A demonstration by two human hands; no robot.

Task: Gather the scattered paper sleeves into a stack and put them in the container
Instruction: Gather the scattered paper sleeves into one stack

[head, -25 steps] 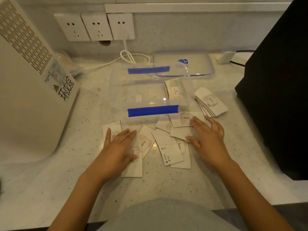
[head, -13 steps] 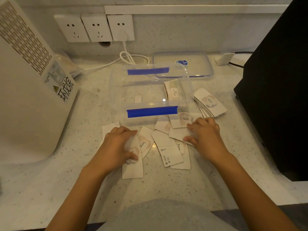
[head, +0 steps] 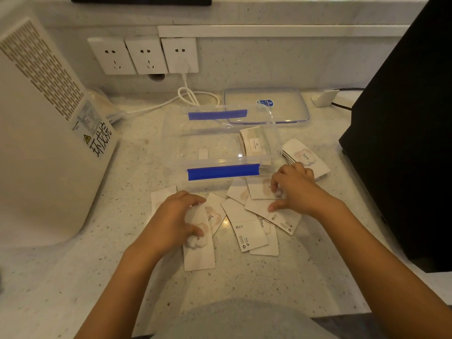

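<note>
Both hands' fingers pinching scattered paper sleeves (container just behind)

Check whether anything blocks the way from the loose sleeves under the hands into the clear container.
Nothing visible does. The container stands open just behind the loose sleeves, with its lid lying apart behind it. A few sleeves already lean at its right end; the rest of the floor is bare.

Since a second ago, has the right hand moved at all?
Yes. The right hand has curled and slid up toward the clear container's blue clip, fingers now pinching sleeves.
</note>
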